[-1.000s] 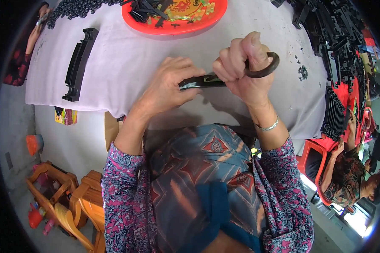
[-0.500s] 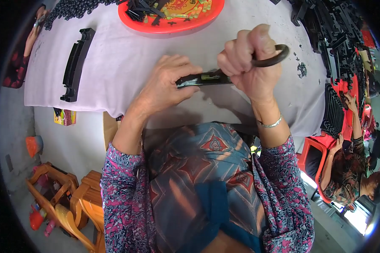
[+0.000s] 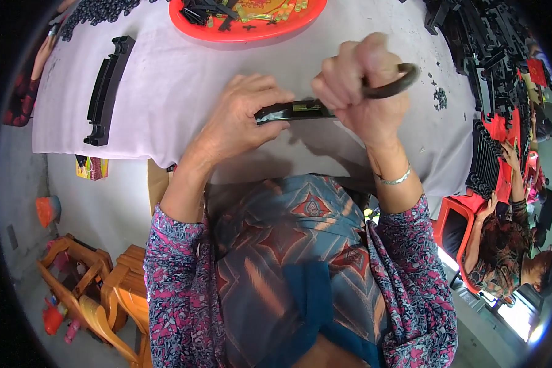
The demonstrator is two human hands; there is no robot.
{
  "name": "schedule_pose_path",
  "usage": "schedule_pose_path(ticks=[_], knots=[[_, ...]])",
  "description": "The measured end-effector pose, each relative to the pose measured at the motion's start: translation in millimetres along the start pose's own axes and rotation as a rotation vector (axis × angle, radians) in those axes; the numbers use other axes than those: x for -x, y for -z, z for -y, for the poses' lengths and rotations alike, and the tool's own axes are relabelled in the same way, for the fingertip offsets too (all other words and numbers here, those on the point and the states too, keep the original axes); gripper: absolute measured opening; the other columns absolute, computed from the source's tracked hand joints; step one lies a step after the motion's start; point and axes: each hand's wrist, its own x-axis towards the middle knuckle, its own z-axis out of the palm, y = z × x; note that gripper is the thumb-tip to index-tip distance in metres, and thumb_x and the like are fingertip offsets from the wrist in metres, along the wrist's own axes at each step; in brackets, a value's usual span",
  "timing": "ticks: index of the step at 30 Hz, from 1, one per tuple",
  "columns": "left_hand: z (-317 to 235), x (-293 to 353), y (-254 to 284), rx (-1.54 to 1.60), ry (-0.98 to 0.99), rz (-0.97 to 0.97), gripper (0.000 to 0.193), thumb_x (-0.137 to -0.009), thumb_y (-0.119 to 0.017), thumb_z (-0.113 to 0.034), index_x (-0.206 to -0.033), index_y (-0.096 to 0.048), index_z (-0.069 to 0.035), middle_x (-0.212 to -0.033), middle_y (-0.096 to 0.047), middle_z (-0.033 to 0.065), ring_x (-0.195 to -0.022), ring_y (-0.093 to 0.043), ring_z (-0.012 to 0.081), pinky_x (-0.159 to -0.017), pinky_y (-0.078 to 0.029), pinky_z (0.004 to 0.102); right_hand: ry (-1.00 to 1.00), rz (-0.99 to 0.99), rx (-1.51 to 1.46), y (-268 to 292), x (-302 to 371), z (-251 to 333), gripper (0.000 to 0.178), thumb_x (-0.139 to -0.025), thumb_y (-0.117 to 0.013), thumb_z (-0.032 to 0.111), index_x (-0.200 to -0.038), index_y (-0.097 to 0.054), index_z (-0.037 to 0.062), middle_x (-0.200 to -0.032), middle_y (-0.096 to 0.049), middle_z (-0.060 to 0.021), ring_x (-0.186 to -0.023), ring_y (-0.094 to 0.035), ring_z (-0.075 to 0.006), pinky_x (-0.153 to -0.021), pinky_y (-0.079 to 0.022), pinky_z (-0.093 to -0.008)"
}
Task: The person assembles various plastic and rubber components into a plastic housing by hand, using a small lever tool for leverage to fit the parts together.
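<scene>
My left hand (image 3: pixel 242 113) pinches one end of a black plastic spirit level (image 3: pixel 276 114) between thumb and fingers, just above the cloth-covered table. A small yellow-green vial (image 3: pixel 305 107) shows in the level's middle. At the other end, my right hand (image 3: pixel 365 92) is closed in a fist around a tool with a dark loop handle (image 3: pixel 394 84), which looks like scissors. The loop sticks out to the right, and the fist hides most of the tool. The fist also covers the level's right end.
A red tray (image 3: pixel 251 35) holds black pieces and yellow-green vials. At left lies another black plastic body (image 3: pixel 108 92); small black parts (image 3: pixel 101 19) are heaped beyond. Black bodies (image 3: pixel 497 61) pile up at right, near a co-worker's arm (image 3: pixel 512 168). Another person's hand (image 3: pixel 45 52) is far left.
The right fist has shifted slightly, and the loop handle has tilted. The left hand keeps its hold on the level. The whole view has moved a little.
</scene>
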Motion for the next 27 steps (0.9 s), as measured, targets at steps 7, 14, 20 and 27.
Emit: schedule_pose_path(ticks=[7, 14, 20, 27], knots=[[-2.6, -2.6, 0.5, -0.014, 0.003, 0.004, 0.036, -0.066, -0.077, -0.009, -0.101, -0.068, -0.004, -0.088, -0.06, 0.0079, -0.087, -0.056, 0.0273, -0.082, -0.041, 0.038, 0.0, -0.026, 0.038, 7.2, 1.9, -0.1, 0.04, -0.106, -0.042, 0.033, -0.073, -0.035, 0.0119, -0.058, -0.031, 0.0014, -0.049, -0.024, -0.0086, -0.046, -0.022, -0.0253], [1.0, -1.7, -1.1, -0.003, -0.011, -0.009, 0.039, -0.067, -0.08, -0.011, -0.102, -0.067, -0.004, -0.085, -0.058, 0.0079, -0.081, -0.053, 0.0277, -0.078, -0.042, 0.0377, 0.071, -0.009, 0.146, 15.8, 5.7, -7.3, 0.035, -0.107, -0.041, 0.032, -0.078, -0.036, 0.0126, -0.059, -0.032, 0.0017, -0.05, -0.024, -0.0087, -0.046, -0.021, -0.0254], [0.4, -2.6, -0.6, 0.003, -0.01, 0.0, 0.037, -0.067, -0.079, -0.011, -0.102, -0.067, -0.004, -0.085, -0.058, 0.0078, -0.082, -0.054, 0.0272, -0.079, -0.042, 0.0376, 0.078, -0.008, -0.037, 14.0, 4.8, -0.2, 0.035, -0.107, -0.039, 0.032, -0.078, -0.034, 0.013, -0.059, -0.031, 0.0023, -0.05, -0.022, -0.0086, -0.045, -0.021, -0.0255], [0.7, -2.9, -0.3, -0.001, -0.005, 0.009, 0.035, -0.067, -0.075, -0.01, -0.101, -0.068, -0.005, -0.085, -0.059, 0.0069, -0.085, -0.056, 0.0265, -0.08, -0.041, 0.0373, 0.094, -0.078, -0.001, 16.1, 7.0, -7.5, 0.036, -0.108, -0.039, 0.033, -0.078, -0.034, 0.0136, -0.057, -0.028, 0.0029, -0.049, -0.021, -0.0087, -0.044, -0.02, -0.026]])
